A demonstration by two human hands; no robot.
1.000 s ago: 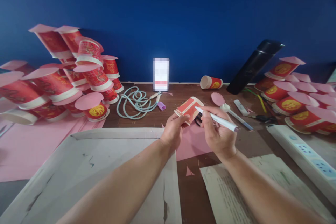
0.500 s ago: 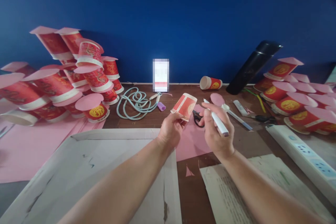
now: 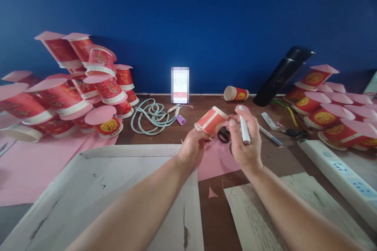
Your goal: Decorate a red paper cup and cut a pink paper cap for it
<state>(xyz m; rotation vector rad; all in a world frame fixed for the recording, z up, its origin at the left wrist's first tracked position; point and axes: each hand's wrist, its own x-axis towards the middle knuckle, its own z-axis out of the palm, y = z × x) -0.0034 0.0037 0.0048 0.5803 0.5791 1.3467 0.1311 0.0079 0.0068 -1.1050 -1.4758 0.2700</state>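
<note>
A red paper cup (image 3: 212,120) with a white stripe and gold pattern is tilted in my left hand (image 3: 193,147), whose fingers wrap its rim end. My right hand (image 3: 246,141) is closed around a white marker-like pen (image 3: 244,129), its dark end pointing toward me. The right fingertips are close to the base of the cup; whether they touch it I cannot tell. Black-handled scissors (image 3: 224,135) lie on pink paper (image 3: 216,160) behind and between the hands, partly hidden.
Red cups with pink paper discs (image 3: 100,115) are stacked at left, with more (image 3: 324,115) at right. A looped cord (image 3: 147,117), a lit phone (image 3: 180,84), a black flask (image 3: 282,76), a power strip (image 3: 341,172), a white box lid (image 3: 129,150) and a printed sheet (image 3: 250,211) surround the hands.
The cup has turned and shifted slightly right, so its base faces my right hand. My right hand has moved closer to it, with the pen tilted more upright.
</note>
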